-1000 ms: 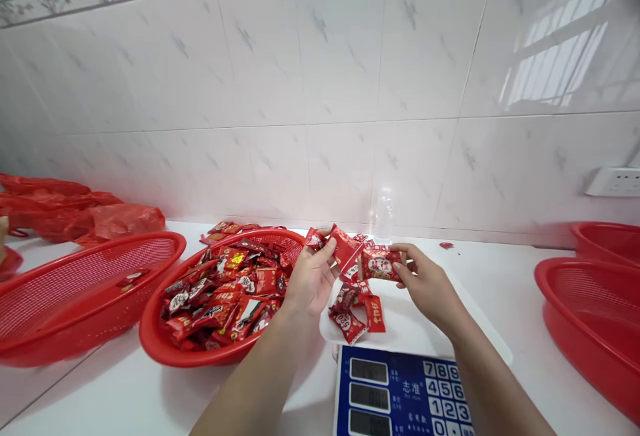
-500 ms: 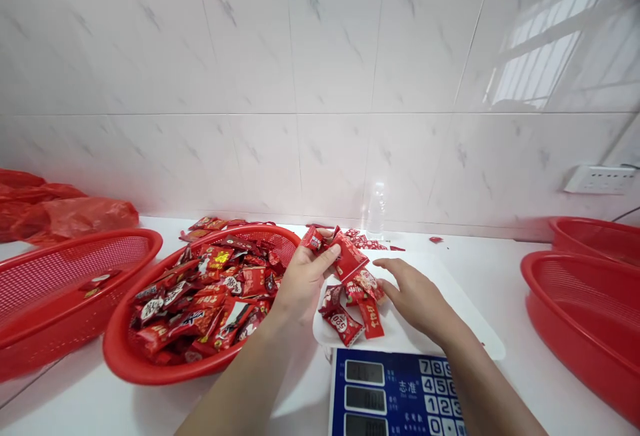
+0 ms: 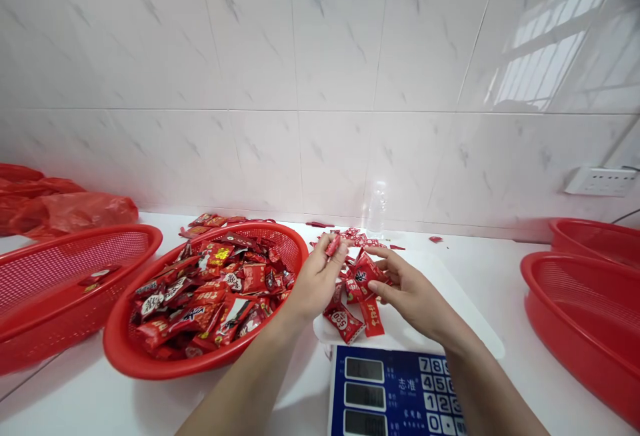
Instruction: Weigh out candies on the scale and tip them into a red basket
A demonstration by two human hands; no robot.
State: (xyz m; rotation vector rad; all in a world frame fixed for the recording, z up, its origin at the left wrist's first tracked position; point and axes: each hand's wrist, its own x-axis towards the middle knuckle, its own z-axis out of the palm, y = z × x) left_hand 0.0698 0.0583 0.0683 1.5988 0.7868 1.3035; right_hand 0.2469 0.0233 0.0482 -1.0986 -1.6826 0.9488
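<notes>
In the head view, the left hand [image 3: 317, 276] pinching a small packet [image 3: 333, 245] partly hides the left edge of the smooth white tray [image 3: 455, 296], and the right hand [image 3: 403, 279] grips a glossy red packet [image 3: 365, 267] over it, a clear bottle [image 3: 377, 211] behind.

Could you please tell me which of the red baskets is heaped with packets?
The red basket immediately left of the left hand: packets fill it, while the other baskets show few or none.

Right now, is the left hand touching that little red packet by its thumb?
Touching. The head view shows the left hand holding the little red packet, which sits against its thumb with no gap showing.
</notes>
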